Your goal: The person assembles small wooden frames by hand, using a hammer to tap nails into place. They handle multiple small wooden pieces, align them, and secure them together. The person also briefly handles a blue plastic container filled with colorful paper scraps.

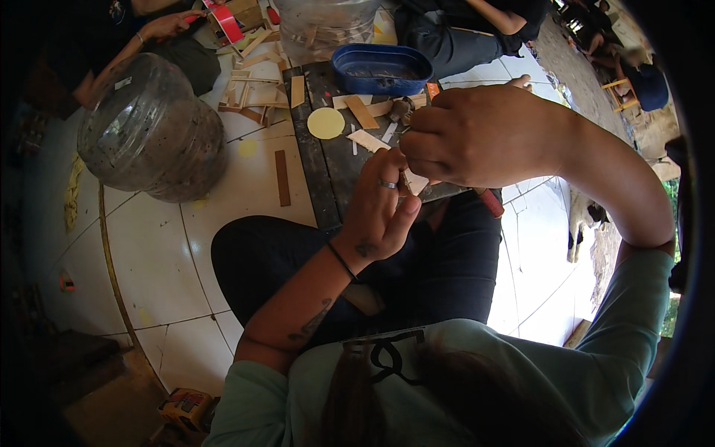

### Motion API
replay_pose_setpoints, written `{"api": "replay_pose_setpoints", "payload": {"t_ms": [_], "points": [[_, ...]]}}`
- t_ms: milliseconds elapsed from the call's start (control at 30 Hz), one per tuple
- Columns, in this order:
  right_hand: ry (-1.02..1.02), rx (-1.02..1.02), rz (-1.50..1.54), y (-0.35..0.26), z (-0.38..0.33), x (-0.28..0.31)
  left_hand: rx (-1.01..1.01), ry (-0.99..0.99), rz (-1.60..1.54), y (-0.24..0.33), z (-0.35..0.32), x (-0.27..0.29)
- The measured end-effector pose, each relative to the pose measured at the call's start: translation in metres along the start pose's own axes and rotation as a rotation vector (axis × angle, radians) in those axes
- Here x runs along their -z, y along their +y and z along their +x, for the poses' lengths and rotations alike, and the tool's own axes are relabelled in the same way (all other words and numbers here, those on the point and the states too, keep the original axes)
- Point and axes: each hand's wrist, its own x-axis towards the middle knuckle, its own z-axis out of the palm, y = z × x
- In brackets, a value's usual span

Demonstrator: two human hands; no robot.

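While we sit cross-legged on the white tiled floor (160, 268), our two hands meet over the near edge of a dark board (335, 167) that lies in front of our knees. Our left hand (380, 212) has a ring on one finger and a dark band at the wrist. Its fingers are curled shut around a small pale wood piece (415, 181). Our right hand (484, 134) sits just at one o'clock from the left one, touching it. Its fingers are bent tight over the top of that same small piece, so we see only a little bit of the wood between the two hands.

On the board, at eleven o'clock from our hands, lies a round yellow disc (326, 123). Near it lie flat wood strips (363, 113). At twelve o'clock, on the far end of the board, sits a blue oval tray (381, 68).

A thin brown stick (281, 177) lies on the floor at nine o'clock, just beside the board. Farther out at ten o'clock lies a big clear plastic jug (153, 130) on its side. More wood scraps (249, 86) are piled at eleven o'clock, far from us. Another person's hand (167, 26) reaches in at the top left, near a red roll of tape (227, 22).
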Motion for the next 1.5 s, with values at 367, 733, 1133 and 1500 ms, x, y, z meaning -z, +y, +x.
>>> {"api": "replay_pose_setpoints", "payload": {"t_ms": [367,733,1133,1500], "points": [[0.050,0.043,-0.136,-0.001,-0.001,0.003,0.160,0.024,-0.107,0.013,0.003,-0.001],[-0.025,-0.026,-0.091,-0.005,0.002,0.006,0.235,0.044,-0.076,0.028,0.005,0.004],[-0.034,-0.034,-0.004,-0.007,0.004,0.008,-0.044,0.078,-0.395,0.006,-0.011,0.002],[-0.176,-0.101,-0.025,-0.014,0.013,0.016,-0.016,0.149,-0.240,0.002,-0.012,0.015]]}}
